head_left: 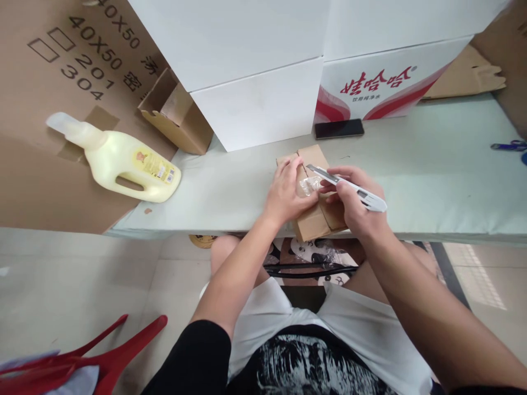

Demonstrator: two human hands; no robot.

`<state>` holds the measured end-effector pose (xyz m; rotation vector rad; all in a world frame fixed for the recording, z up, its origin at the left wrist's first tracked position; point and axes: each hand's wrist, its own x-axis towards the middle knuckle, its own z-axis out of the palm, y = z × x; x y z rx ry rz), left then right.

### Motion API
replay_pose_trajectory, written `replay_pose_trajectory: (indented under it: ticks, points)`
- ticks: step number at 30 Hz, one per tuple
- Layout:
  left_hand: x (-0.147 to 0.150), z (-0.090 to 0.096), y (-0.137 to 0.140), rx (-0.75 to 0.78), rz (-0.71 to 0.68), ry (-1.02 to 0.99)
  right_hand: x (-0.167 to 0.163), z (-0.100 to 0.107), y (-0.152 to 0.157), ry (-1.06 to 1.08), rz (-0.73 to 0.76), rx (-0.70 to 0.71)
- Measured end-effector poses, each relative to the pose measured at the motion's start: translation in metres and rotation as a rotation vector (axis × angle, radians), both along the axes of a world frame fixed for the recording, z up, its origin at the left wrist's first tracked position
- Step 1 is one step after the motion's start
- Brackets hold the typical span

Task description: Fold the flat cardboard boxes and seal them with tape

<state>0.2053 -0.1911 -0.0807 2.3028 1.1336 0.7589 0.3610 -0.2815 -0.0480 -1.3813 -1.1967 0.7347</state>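
**Knife at the seam, box not yet open**

The small brown cardboard box point(315, 211) lay at the near edge of the pale green counter point(432, 181), its front corner jutting a little past the rim above the person's lap. Its top flaps lay flat and closed, and a crumpled strip of clear tape point(308, 186) had lifted from the middle seam, so the opening looked begun but far from finished: by my reading the tape along the seam was yet to be cut or peeled away, and nothing of the contents showed.

The left hand point(288, 192) lay flat on the box's left half, fingers spread over the flap and thumb reaching towards the loose tape, pressing rather than gripping. The right hand point(356, 200) had a closed grip around the slim white utility knife point(348, 186), held like a pen with the tip pointing left, just over the seam and touching or nearly touching the tape (which of the two I could not tell). The box thus sat directly beneath and between both hands, the right hand resting over its right half.

Farther back on the counter lay a black phone point(339, 128), in front of stacked white cartons point(255, 104). A pale yellow plastic jug with a handle point(123, 164) lay on its side on flattened cardboard to the left.
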Motion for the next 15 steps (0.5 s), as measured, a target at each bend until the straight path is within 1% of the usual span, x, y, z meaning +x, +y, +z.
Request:
replay_pose_trajectory:
  ticks: [4, 6, 9, 15]
  points:
    - [0.0, 0.001, -0.004, 0.014, 0.01, 0.004, 0.003, 0.0, 0.002, -0.091, -0.022, -0.061]
    - [0.0, 0.0, -0.006, 0.011, 0.057, 0.016, 0.003, -0.001, 0.003, -0.108, -0.056, -0.067]
    - [0.0, -0.004, -0.01, -0.053, 0.134, 0.013, 0.001, -0.002, 0.004, -0.141, -0.093, -0.086]
    - [0.003, -0.01, -0.011, -0.183, 0.143, -0.121, -0.003, 0.001, 0.005, -0.278, -0.123, -0.052]
